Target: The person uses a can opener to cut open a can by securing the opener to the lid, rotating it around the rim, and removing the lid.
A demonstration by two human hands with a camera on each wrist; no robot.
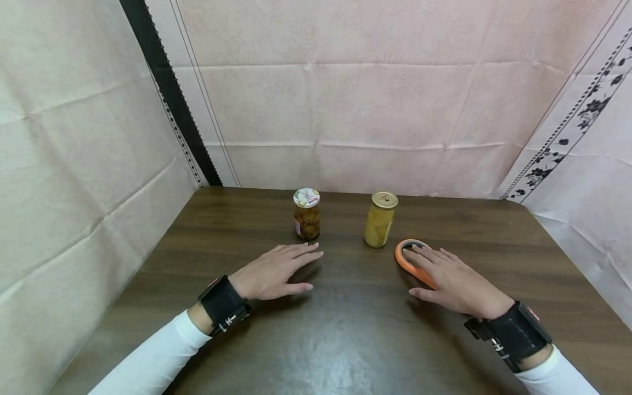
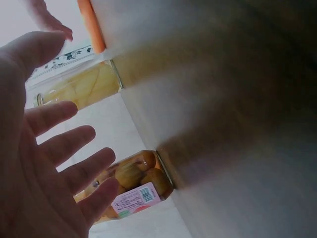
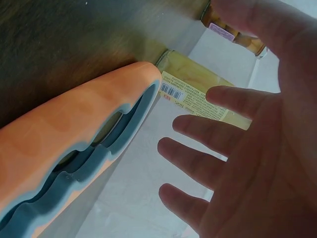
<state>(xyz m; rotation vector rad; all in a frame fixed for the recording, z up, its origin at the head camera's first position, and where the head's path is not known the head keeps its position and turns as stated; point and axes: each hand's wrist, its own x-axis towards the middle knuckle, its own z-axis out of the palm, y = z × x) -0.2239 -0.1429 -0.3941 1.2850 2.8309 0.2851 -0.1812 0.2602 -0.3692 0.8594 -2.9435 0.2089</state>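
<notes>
My left hand (image 1: 271, 271) is held over the table with its fingers straight and spread. Just beyond its fingertips stands an upright glass jar of brown round pieces (image 1: 308, 221), with a patterned white lid. My right hand (image 1: 456, 285), likewise spread, hovers beside an orange jar opener (image 1: 399, 259) and partly covers it in the head view. Grey wavy grips line the inside of the opener, which shows large alongside the palm in the right wrist view. Between the two hands, farther back, a jar of yellow pieces (image 1: 378, 225) stands upright under a gold lid. Neither hand holds anything.
The dark wooden table (image 1: 340, 334) carries both jars and the opener. Pale creased cloth (image 1: 385, 104) hangs behind it, with more cloth (image 1: 74, 164) along the left side and a floral-bordered one (image 1: 592, 181) on the right. Each wrist wears a black strap (image 1: 222, 304).
</notes>
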